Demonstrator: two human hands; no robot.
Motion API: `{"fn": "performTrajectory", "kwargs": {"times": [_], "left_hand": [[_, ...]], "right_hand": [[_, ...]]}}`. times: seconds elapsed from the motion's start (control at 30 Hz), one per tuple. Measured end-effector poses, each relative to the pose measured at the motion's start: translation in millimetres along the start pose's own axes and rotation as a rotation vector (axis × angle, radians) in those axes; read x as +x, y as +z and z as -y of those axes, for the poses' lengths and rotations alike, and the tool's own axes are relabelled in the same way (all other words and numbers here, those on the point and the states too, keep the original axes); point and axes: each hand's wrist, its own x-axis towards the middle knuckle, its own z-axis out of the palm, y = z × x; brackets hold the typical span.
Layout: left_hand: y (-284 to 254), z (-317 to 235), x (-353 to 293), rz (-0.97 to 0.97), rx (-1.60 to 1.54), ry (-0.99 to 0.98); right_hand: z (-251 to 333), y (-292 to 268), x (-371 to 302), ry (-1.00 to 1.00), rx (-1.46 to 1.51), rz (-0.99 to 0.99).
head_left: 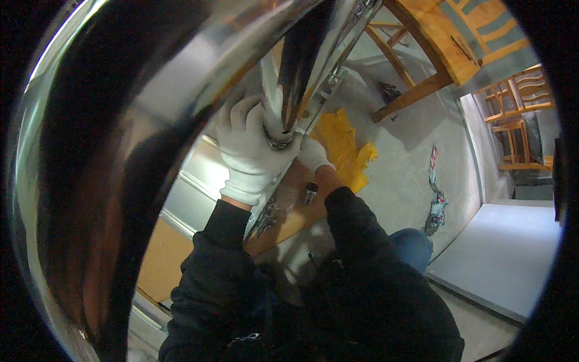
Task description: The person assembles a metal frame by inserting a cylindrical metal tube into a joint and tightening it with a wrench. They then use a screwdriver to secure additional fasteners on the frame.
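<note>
A large dark glossy panel (102,199) with a bright metal rim fills the left side and comes close to the camera. My left hand (250,151), in a white glove, wraps round the lower corner of the panel's narrow shiny end, fingers on one side and thumb on the other. Close beside it is my right hand (313,154), also gloved in white, against the metal frame edge; its fingertips are hidden behind the left thumb and the frame. Below the hands, a small dark fitting (310,192) lies on a brown board (295,220), near a pile of small metal parts (262,223).
A crumpled yellow cloth or bag (344,142) lies on the grey floor (401,175) beyond my right hand. Farther right are a torn strip of wrapping (435,208) and a large pale board (500,253). Wooden chairs (413,90) stand at the upper right.
</note>
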Motion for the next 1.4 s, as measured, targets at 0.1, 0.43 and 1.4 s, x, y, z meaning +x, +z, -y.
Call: {"fn": "performTrajectory", "kwargs": {"times": [0.1, 0.43, 1.4], "left_hand": [[0, 3, -1, -0.007, -0.01, 0.015], [0, 1, -1, 0.025, -0.014, 0.011], [-1, 7, -3, 0.072, -0.004, 0.015]], "right_hand": [[2, 2, 4, -0.026, -0.01, 0.059], [-3, 2, 17, -0.151, -0.238, 0.082], [2, 10, 31, -0.612, -0.191, -0.125]]}}
